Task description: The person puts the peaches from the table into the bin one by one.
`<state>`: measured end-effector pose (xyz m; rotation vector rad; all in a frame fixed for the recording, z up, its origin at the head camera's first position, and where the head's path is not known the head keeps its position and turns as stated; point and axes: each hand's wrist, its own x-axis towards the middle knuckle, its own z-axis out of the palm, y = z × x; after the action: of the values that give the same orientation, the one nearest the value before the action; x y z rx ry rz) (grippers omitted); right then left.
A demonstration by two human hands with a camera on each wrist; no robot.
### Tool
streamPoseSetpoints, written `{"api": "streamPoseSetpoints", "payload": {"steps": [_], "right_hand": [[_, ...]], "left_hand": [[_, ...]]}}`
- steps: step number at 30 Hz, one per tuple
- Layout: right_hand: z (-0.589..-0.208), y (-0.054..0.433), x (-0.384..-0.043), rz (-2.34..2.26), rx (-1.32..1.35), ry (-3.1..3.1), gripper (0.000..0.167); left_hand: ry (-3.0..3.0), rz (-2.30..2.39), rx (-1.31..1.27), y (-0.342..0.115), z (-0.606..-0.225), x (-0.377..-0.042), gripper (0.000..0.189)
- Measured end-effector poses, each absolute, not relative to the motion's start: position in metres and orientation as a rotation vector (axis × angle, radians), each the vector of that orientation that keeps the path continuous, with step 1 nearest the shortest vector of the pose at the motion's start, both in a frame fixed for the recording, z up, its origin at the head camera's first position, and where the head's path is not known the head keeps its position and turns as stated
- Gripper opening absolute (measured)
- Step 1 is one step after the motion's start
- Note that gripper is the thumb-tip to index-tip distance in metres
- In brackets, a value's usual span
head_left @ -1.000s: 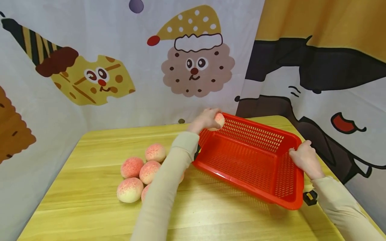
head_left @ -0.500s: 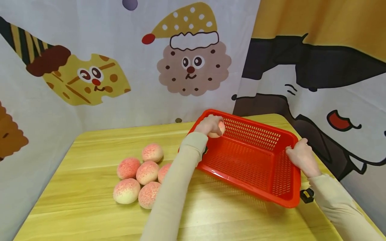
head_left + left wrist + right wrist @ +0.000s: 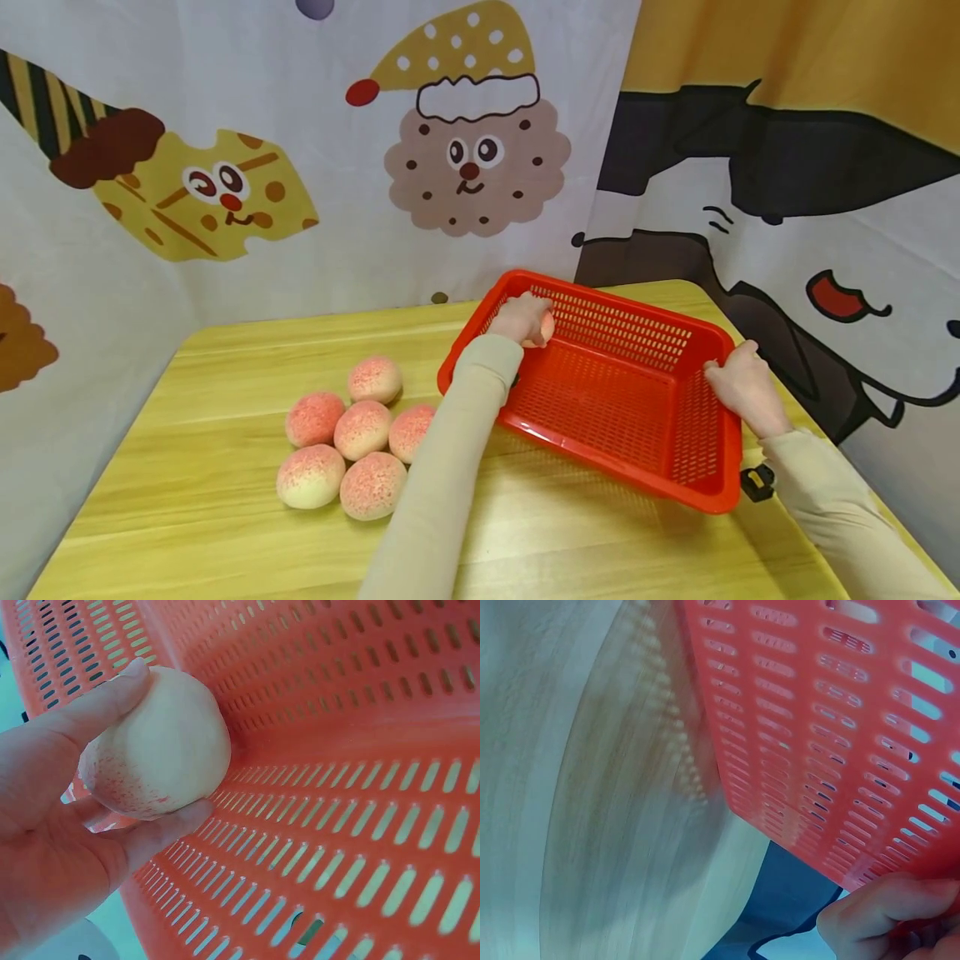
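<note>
A red plastic basket (image 3: 600, 400) with slotted walls occupies the right half of the table in the head view. My right hand (image 3: 747, 390) grips its right rim, fingers curled over the edge in the right wrist view. Inside the basket, near its far left corner, my left hand (image 3: 519, 318) holds a pink and cream peach (image 3: 169, 742) between thumb and fingers. The peach is close to the slotted walls; whether it touches them I cannot tell. Left of the basket, several more peaches (image 3: 363, 430) lie grouped on the table.
The light wooden table (image 3: 225, 350) stands against a curtain (image 3: 330, 275) printed with cartoon figures. My left sleeve (image 3: 450, 467) crosses the table between the grouped peaches and the basket, partly covering one peach (image 3: 409, 432).
My left hand has carried the peach over the left rim and down into the basket. The right hand keeps its grip on the rim. The head view has shifted slightly.
</note>
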<state>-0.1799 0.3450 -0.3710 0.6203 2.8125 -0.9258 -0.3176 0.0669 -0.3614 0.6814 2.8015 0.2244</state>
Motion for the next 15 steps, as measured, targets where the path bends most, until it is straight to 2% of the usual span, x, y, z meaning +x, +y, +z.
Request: {"api": "streamPoseSetpoints", "payload": {"steps": [8,15], "right_hand": [[-0.371,0.343,-0.179,-0.927,0.608,2.823,0.072],[-0.371,0.342,-0.178,-0.92,0.605,2.824,0.073]], "left_hand": [[2.805,0.254,0.625,0.065,-0.362,-0.317,0.071],[2.827,0.187,0.65,0.063,-0.352,-0.315,0.065]]}}
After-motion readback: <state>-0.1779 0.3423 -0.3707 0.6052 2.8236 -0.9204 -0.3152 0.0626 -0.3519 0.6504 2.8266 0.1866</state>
